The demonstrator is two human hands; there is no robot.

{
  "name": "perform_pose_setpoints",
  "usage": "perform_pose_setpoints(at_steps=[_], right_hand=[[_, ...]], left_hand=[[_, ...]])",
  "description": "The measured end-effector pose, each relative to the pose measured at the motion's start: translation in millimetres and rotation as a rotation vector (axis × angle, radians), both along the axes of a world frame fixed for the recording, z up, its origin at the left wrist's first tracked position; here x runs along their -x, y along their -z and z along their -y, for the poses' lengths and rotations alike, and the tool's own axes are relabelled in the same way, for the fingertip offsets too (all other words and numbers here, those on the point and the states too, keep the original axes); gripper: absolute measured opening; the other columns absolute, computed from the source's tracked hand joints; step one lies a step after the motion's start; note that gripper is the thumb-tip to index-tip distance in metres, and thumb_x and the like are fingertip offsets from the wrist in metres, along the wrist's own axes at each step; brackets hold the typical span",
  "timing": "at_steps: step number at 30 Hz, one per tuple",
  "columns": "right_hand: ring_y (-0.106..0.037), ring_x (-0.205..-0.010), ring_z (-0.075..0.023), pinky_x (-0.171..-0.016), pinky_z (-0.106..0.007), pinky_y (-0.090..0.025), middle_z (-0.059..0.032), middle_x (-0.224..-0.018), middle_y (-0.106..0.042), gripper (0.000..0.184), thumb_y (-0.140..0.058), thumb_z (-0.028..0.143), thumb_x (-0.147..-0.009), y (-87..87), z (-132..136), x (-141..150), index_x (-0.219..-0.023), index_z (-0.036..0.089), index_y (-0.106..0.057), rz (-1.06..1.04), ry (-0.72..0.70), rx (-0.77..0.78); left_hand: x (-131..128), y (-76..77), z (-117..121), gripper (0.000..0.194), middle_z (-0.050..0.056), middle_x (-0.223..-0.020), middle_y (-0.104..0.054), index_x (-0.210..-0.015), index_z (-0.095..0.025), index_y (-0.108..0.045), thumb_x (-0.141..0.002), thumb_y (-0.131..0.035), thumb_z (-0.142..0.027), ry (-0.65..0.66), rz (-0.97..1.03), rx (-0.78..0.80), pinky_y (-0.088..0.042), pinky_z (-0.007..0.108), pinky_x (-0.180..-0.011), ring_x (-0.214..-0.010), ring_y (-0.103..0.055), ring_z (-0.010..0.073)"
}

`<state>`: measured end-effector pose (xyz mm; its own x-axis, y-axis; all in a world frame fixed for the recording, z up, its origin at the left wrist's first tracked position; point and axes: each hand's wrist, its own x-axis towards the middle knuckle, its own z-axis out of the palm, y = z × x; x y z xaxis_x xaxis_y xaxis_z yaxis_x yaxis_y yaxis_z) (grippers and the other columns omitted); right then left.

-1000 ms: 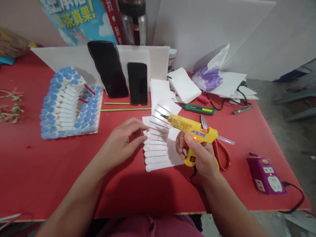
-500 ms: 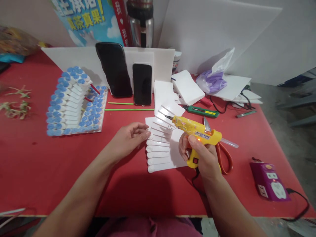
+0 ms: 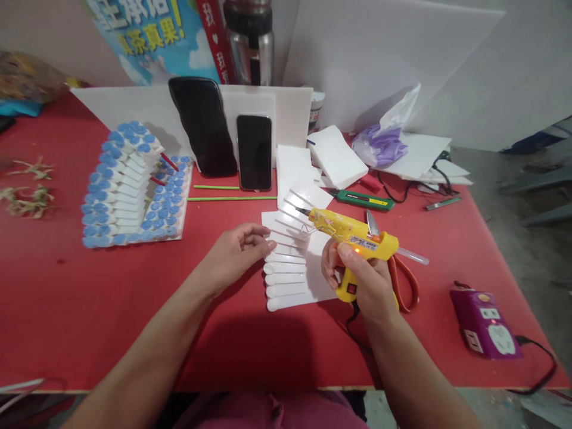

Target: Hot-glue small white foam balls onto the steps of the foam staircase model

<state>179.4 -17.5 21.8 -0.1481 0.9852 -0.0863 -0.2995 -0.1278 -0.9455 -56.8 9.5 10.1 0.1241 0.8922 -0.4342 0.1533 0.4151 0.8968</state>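
Observation:
A small white foam staircase model (image 3: 288, 262) stands on a white sheet in the middle of the red table (image 3: 89, 310). My left hand (image 3: 235, 253) rests beside it, its fingertips pinched against the left ends of the upper steps. My right hand (image 3: 364, 280) is wrapped round the handle of a yellow glue gun (image 3: 353, 235), its light on and its nozzle pointing left at the top steps. A clear glue stick pokes out of the gun's back.
A finished staircase with blue caps (image 3: 131, 187) stands at the left. Two dark phones (image 3: 254, 152) lean on a white board. Red-handled scissors (image 3: 402, 277), a green cutter (image 3: 364, 199), foam pieces (image 3: 337, 156), green sticks (image 3: 230, 198) and a purple power strip (image 3: 485, 322) lie around.
My left hand has uncurled slightly and slid right, up against the steps' left ends. The glue gun stays aimed at the top steps; the view has shifted a little.

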Motion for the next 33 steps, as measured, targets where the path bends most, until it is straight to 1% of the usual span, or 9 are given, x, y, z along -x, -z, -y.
perform_pose_setpoints(at_steps=[8,12,14,17,19,22,25,29,33], right_hand=[[-0.052,-0.05,-0.0113,-0.048,-0.028,-0.034,-0.0001,-0.066,-0.058,0.036,-0.068,0.042,-0.098,-1.4,1,0,-0.072,0.018,-0.063,0.005,-0.01,0.006],[-0.052,-0.05,-0.012,-0.048,-0.029,-0.034,-0.0001,-0.065,-0.057,0.036,-0.068,0.042,-0.098,-2.1,1,0,-0.072,0.018,-0.063,0.01,-0.009,0.006],[-0.051,-0.05,-0.012,-0.048,-0.029,-0.033,0.0001,-0.065,-0.057,0.036,-0.068,0.042,-0.098,-1.6,1,0,-0.072,0.018,-0.062,0.019,-0.006,0.0],[-0.051,-0.051,-0.0117,-0.049,-0.029,-0.032,0.0005,-0.065,-0.056,0.034,-0.066,0.041,-0.099,-0.4,0,-1,-0.073,0.018,-0.063,0.024,-0.008,-0.02],[-0.051,-0.051,-0.0114,-0.049,-0.029,-0.032,0.0006,-0.066,-0.055,0.034,-0.065,0.039,-0.1,0.4,0,-1,-0.074,0.018,-0.063,0.027,-0.012,-0.033],[-0.05,-0.051,-0.0113,-0.049,-0.029,-0.031,0.0002,-0.068,-0.055,0.033,-0.064,0.037,-0.101,2.0,0,-1,-0.074,0.018,-0.063,0.02,-0.008,-0.04],[-0.051,-0.052,-0.0119,-0.048,-0.029,-0.032,-0.0001,-0.07,-0.056,0.029,-0.068,0.037,-0.098,3.2,0,3,-0.076,0.018,-0.064,0.027,0.007,-0.055],[-0.052,-0.06,-0.0147,-0.055,-0.031,-0.039,-0.0006,-0.071,-0.057,0.021,-0.071,0.036,-0.095,-1.2,2,7,-0.081,0.02,-0.066,0.12,0.018,-0.09],[-0.055,-0.066,-0.0176,-0.062,-0.034,-0.044,-0.0011,-0.072,-0.058,0.021,-0.069,0.038,-0.097,-12.8,11,-2,-0.084,0.022,-0.067,0.364,0.165,-0.097]], left_hand=[[-6,-3.7,1,0.052,0.004,-0.086,-0.071,-0.11,-0.016,-0.068,-0.074,-0.087,-0.048,-0.054,0.021,0.005,-0.051,0.035,-0.078,-0.08,-0.067,0.02],[-5,-1.3,2,0.048,0.004,-0.086,-0.071,-0.106,-0.017,-0.066,-0.075,-0.088,-0.046,-0.068,0.052,-0.005,-0.051,0.033,-0.075,-0.08,-0.068,0.0193],[-3,0.1,4,0.046,0.003,-0.085,-0.071,-0.107,-0.018,-0.065,-0.078,-0.086,-0.047,-0.055,0.082,0.003,-0.05,0.031,-0.069,-0.074,-0.066,0.0168],[2,0.1,6,0.038,0.0,-0.075,-0.065,-0.102,-0.019,-0.064,-0.089,-0.076,-0.052,-0.018,0.151,0.041,-0.042,0.027,-0.056,-0.056,-0.053,0.0108],[5,-1.4,8,0.034,-0.003,-0.065,-0.06,-0.095,-0.02,-0.062,-0.093,-0.071,-0.052,-0.011,0.194,0.074,-0.038,0.025,-0.051,-0.05,-0.048,0.0095],[7,-3.8,9,0.028,-0.005,-0.054,-0.055,-0.094,-0.021,-0.06,-0.092,-0.074,-0.045,-0.021,0.227,0.11,-0.033,0.023,-0.048,-0.047,-0.046,0.0098],[8,-4.2,8,0.026,-0.005,-0.048,-0.055,-0.094,-0.022,-0.059,-0.092,-0.073,-0.043,-0.011,0.23,0.136,-0.023,0.02,-0.043,-0.04,-0.04,0.0083],[8,-2.0,7,0.028,-0.004,-0.049,-0.058,-0.09,-0.021,-0.058,-0.086,-0.079,-0.041,0.009,0.236,0.165,-0.017,0.019,-0.038,-0.036,-0.036,0.0069],[6,-1.0,8,0.031,-0.005,-0.051,-0.056,-0.088,-0.021,-0.06,-0.081,-0.083,-0.039,0.003,0.235,0.161,-0.019,0.019,-0.038,-0.04,-0.044,0.0082]])
